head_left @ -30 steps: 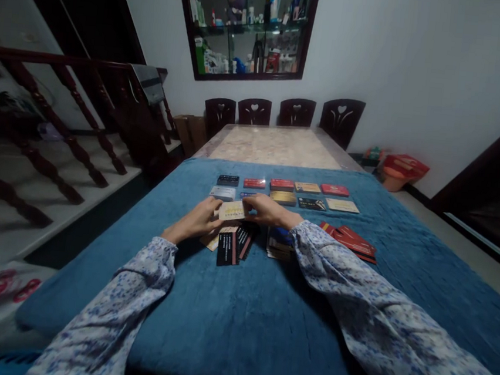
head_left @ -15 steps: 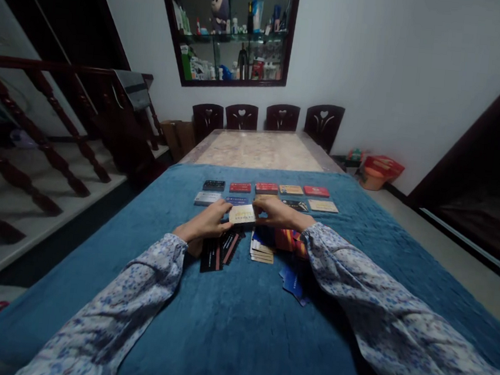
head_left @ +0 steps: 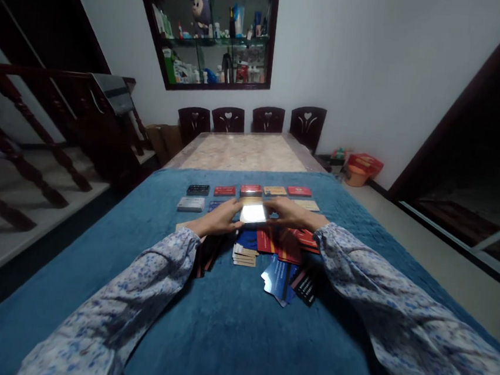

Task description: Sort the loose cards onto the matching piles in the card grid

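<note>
Between both hands is a stack of cards (head_left: 253,214), its top white with glare. My left hand (head_left: 222,217) grips its left side, and my right hand (head_left: 289,213) closes on the right side. Loose cards lie fanned out below them: black cards (head_left: 209,254), cream-edged cards (head_left: 244,255), red cards (head_left: 286,247), blue cards (head_left: 279,279) and more black cards (head_left: 306,284). Beyond the hands stand two rows of neat stacks, among them a white stack (head_left: 191,204), a black stack (head_left: 198,189) and a red stack (head_left: 299,191). My hands hide part of the nearer row.
A blue cloth (head_left: 218,338) covers the near part of the table, whose marble top (head_left: 240,150) shows farther off. Several dark chairs (head_left: 268,119) line the far end. To the left runs a wooden railing (head_left: 22,112); a red bag (head_left: 365,163) sits on the floor at right.
The view has turned right, so the scene has slid left. Both hands, still on the card stack, have moved a little rightward over the cloth, and the stack's top now catches bright glare.
</note>
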Motion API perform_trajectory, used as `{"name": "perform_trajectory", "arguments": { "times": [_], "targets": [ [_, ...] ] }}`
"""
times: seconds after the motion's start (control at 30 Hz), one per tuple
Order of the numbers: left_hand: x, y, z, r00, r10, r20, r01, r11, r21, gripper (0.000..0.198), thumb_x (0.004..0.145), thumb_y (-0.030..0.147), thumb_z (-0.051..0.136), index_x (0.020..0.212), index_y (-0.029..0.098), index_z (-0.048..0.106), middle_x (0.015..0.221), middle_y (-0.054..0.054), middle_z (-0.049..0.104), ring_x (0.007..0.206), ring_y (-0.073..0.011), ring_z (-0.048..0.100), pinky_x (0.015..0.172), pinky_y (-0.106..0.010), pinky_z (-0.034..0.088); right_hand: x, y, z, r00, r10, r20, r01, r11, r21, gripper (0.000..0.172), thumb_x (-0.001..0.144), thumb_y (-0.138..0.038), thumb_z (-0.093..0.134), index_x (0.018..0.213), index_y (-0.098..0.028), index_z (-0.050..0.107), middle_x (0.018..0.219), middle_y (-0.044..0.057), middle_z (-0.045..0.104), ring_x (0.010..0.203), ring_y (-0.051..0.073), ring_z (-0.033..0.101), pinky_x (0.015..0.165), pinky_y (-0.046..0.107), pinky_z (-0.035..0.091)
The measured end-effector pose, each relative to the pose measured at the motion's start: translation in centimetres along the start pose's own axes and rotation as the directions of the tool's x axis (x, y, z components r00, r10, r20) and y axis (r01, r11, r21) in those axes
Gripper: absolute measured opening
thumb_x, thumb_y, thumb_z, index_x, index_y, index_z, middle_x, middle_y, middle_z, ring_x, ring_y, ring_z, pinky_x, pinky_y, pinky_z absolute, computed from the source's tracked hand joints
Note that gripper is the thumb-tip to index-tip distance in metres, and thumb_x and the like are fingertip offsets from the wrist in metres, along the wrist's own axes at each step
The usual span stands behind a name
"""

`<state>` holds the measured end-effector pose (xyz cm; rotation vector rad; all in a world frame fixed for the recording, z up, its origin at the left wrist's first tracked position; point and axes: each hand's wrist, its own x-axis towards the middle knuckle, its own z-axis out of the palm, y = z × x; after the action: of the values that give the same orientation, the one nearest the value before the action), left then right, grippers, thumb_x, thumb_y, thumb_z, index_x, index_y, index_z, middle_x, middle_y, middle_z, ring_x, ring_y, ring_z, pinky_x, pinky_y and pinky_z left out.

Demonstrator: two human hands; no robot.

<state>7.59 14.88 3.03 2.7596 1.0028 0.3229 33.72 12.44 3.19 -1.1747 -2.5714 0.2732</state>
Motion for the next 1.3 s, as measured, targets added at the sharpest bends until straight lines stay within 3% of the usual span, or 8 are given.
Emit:
{"name": "perform_trajectory", "arguments": {
  "times": [0.3, 0.47, 0.8, 1.1, 1.3],
  "targets": [
    [5.1, 2.0, 0.7, 0.989, 0.150, 0.009, -0.150, 0.989, -0.001, 0.034, 0.083, 0.019, 0.071, 0.116, 0.017, 0.065, 0.109, -0.010, 0.063, 0.104, -0.0270, 0.063, 0.092, -0.035, 0.053, -3.0, 2.6, -2.2, 0.995, 0.098, -0.021, -0.098, 0.995, -0.017, 0.008, 0.077, -0.015, 0.070, 0.079, -0.016, 0.063, 0.080, 0.004, 0.066, 0.072, 0.016, 0.055, 0.067, 0.027, 0.038],
    [7.6, 2.9, 1.3, 0.990, 0.137, 0.045, -0.139, 0.989, 0.043, 0.021, 0.086, 0.025, 0.070, 0.104, 0.016, 0.065, 0.109, -0.012, 0.062, 0.096, -0.0261, 0.063, 0.083, -0.035, 0.054, -4.7, 4.2, -3.2, 0.994, 0.105, -0.039, -0.105, 0.994, -0.006, 0.007, 0.080, -0.018, 0.070, 0.086, -0.015, 0.067, 0.091, 0.008, 0.068, 0.082, 0.020, 0.061, 0.072, 0.028, 0.044],
    [12.2, 4.0, 3.2, 0.986, 0.158, 0.045, -0.163, 0.979, 0.124, 0.022, 0.086, 0.029, 0.071, 0.102, 0.015, 0.067, 0.116, -0.017, 0.065, 0.108, -0.0317, 0.063, 0.093, -0.039, 0.053, -6.5, 8.1, -3.7, 0.977, 0.203, -0.069, -0.212, 0.962, -0.172, 0.014, 0.079, -0.025, 0.074, 0.090, -0.015, 0.072, 0.104, 0.014, 0.068, 0.095, 0.026, 0.060, 0.084, 0.033, 0.045],
    [15.3, 5.0, 4.1, 0.980, 0.186, 0.074, -0.197, 0.962, 0.189, 0.027, 0.086, 0.028, 0.068, 0.108, 0.012, 0.070, 0.119, -0.019, 0.067, 0.115, -0.0326, 0.064, 0.099, -0.040, 0.051, -7.6, 10.1, -4.4, 0.962, 0.268, -0.053, -0.273, 0.944, -0.186, 0.016, 0.080, -0.022, 0.074, 0.095, -0.016, 0.074, 0.096, 0.011, 0.066, 0.085, 0.023, 0.060, 0.076, 0.030, 0.045],
    [17.2, 6.0, 5.0, 0.989, 0.113, 0.097, -0.132, 0.967, 0.219, 0.026, 0.087, 0.031, 0.068, 0.106, 0.014, 0.072, 0.122, -0.018, 0.067, 0.119, -0.0329, 0.062, 0.101, -0.039, 0.050, -7.5, 12.1, -3.9, 0.943, 0.332, -0.018, -0.328, 0.920, -0.214, 0.020, 0.081, -0.023, 0.075, 0.099, -0.015, 0.074, 0.092, 0.009, 0.065, 0.079, 0.019, 0.060, 0.073, 0.026, 0.047]
  ]
}}
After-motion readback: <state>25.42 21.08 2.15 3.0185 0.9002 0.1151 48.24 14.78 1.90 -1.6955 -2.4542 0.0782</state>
